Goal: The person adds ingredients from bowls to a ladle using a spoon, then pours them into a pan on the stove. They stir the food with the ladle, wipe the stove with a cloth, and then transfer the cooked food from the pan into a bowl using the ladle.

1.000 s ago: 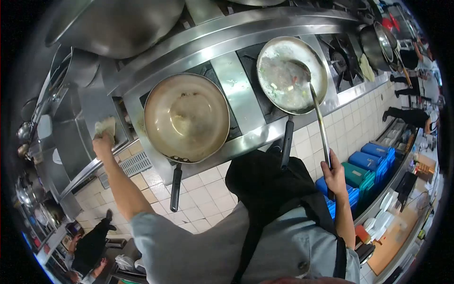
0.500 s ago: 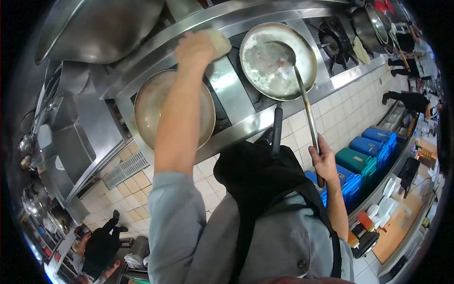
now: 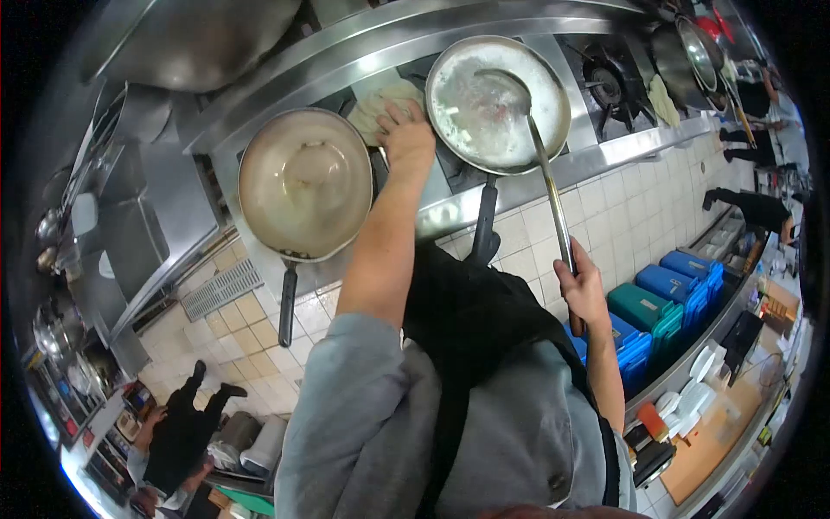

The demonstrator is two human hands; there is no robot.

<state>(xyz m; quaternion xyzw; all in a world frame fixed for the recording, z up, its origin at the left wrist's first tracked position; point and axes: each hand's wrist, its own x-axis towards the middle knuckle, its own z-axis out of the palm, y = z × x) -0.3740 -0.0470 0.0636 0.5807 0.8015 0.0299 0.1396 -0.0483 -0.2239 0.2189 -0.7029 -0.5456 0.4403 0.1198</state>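
Note:
My left hand [image 3: 406,138] presses a pale cloth [image 3: 370,111] onto the steel strip of the stove between two pans, its fingers bent over the cloth. My right hand [image 3: 581,285] is closed round the wooden end of a long-handled ladle [image 3: 553,203]. The ladle's bowl rests in the right pan [image 3: 456,149], dipped in a whitish, foamy liquid with small pale and reddish pieces. That pan's black handle [image 3: 486,221] points toward me. Left of my left hand stands a wide pan [image 3: 333,203] with only a little residue on its bottom.
A bare burner [image 3: 607,85] lies right of the pans, with another cloth [image 3: 662,101] hanging near it. A large steel bowl [image 3: 203,43] is at the upper left, above a sink [image 3: 134,246]. Blue and green bins [image 3: 640,304] stand at right. One person [image 3: 177,432] is at lower left, others far right.
My left hand has slid the cloth right and toward me along the steel strip. My right hand keeps its hold on the ladle, which stays in the pan.

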